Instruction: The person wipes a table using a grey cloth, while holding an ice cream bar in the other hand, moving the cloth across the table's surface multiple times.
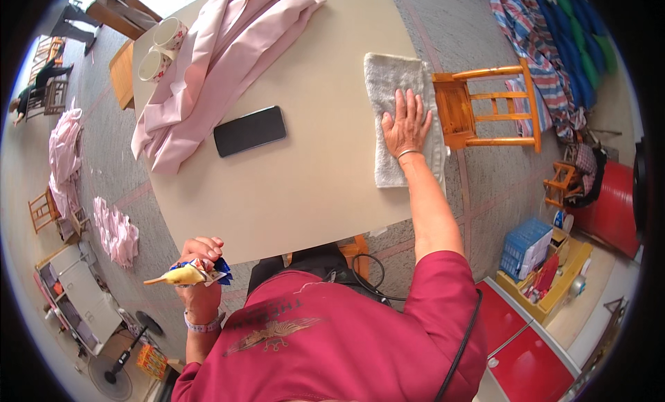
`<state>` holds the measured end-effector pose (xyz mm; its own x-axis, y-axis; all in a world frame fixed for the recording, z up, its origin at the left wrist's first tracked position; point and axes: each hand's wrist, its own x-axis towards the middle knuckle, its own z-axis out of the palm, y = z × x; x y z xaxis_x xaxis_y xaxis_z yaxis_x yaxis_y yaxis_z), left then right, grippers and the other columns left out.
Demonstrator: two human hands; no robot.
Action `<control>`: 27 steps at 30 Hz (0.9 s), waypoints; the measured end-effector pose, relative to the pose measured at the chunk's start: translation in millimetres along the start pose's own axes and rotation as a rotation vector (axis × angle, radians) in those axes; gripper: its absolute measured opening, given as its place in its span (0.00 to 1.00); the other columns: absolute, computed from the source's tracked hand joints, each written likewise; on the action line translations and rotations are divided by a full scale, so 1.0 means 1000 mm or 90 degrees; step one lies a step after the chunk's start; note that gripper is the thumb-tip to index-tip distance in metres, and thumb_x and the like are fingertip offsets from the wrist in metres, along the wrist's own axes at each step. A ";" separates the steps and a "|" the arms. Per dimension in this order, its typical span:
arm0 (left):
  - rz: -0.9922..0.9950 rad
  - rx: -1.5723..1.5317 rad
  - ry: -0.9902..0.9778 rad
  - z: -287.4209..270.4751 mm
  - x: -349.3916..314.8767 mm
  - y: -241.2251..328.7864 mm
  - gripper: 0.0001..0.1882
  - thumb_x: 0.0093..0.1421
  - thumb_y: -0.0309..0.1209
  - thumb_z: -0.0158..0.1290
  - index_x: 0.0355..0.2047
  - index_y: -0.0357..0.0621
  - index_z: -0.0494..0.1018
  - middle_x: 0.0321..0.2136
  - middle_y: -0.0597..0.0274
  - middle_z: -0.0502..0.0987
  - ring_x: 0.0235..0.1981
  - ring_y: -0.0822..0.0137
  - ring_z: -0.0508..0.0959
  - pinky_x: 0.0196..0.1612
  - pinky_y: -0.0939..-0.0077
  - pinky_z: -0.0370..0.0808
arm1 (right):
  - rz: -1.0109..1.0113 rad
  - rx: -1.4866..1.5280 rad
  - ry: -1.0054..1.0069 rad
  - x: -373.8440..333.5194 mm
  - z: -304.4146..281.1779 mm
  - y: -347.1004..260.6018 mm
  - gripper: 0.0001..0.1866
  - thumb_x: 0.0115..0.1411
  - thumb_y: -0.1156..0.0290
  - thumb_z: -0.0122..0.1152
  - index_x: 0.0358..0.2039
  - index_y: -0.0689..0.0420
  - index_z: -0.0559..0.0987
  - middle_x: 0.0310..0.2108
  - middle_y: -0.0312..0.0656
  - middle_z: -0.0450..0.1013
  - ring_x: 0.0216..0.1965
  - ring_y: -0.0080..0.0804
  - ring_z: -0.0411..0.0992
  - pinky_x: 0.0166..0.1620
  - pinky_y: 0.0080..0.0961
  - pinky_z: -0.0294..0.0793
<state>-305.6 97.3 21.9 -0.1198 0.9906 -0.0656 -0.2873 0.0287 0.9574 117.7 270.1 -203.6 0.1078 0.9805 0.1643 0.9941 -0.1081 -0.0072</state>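
A gold-printed maroon shirt (367, 333) is worn with black trousers (317, 258)

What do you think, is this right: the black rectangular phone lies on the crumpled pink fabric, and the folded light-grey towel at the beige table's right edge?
The phone is misplaced: the head view shows it on the table, beside the fabric. The towel is correct.

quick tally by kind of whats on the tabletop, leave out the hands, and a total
Floral cups: 2
Pink fabric heap: 1
Black-screened smartphone: 1
Whitish towel, under the right hand: 1
Total: 5
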 end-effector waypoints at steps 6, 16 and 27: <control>-0.022 0.026 0.014 0.009 0.008 0.007 0.10 0.64 0.38 0.58 0.29 0.47 0.78 0.31 0.63 0.72 0.39 0.64 0.72 0.55 0.58 0.68 | 0.054 0.001 0.027 0.068 0.017 -0.012 0.34 0.66 0.50 0.48 0.71 0.42 0.60 0.72 0.39 0.53 0.74 0.42 0.48 0.71 0.64 0.43; -0.012 -0.018 0.021 -0.019 -0.021 0.023 0.08 0.63 0.36 0.59 0.31 0.45 0.80 0.31 0.63 0.73 0.39 0.64 0.72 0.55 0.58 0.68 | -0.004 0.008 0.035 -0.026 -0.002 -0.077 0.36 0.64 0.50 0.51 0.71 0.47 0.61 0.71 0.42 0.55 0.73 0.46 0.49 0.70 0.65 0.44; -0.079 -0.052 0.143 -0.107 -0.109 0.049 0.10 0.56 0.21 0.62 0.38 0.37 0.78 0.37 0.57 0.78 0.42 0.61 0.79 0.51 0.61 0.75 | -0.139 0.045 -0.016 -0.234 -0.034 -0.201 0.42 0.61 0.51 0.54 0.72 0.51 0.56 0.74 0.45 0.48 0.75 0.47 0.45 0.71 0.63 0.42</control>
<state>-408.4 -24.1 45.6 -0.2847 0.9253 -0.2506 -0.3882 0.1278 0.9127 -107.3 57.1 -206.8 -0.1111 0.9833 0.1443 0.9920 0.1184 -0.0430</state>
